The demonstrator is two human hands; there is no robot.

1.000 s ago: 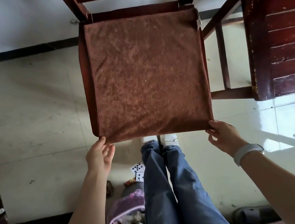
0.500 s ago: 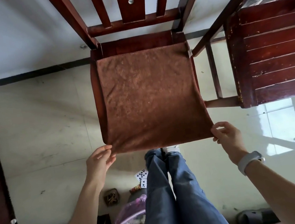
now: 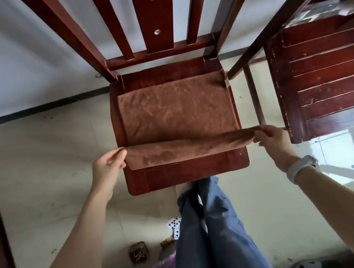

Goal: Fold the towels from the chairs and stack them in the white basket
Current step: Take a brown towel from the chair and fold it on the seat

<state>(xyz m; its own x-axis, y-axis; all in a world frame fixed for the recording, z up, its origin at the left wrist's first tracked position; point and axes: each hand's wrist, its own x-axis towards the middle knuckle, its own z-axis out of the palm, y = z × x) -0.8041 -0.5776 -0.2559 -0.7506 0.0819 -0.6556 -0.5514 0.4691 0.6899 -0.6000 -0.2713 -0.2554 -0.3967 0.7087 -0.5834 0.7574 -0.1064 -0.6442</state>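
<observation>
Brown towel (image 3: 177, 113) on red chair seat (image 3: 188, 174), near edge lifted and rolled back; left hand (image 3: 107, 166) pinches left corner, right hand (image 3: 273, 140) pinches right corner

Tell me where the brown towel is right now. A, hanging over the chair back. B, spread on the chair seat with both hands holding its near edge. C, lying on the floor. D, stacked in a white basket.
B: the brown towel lies on the chair seat, its near corners pinched and lifted by the left hand and right hand.
</observation>
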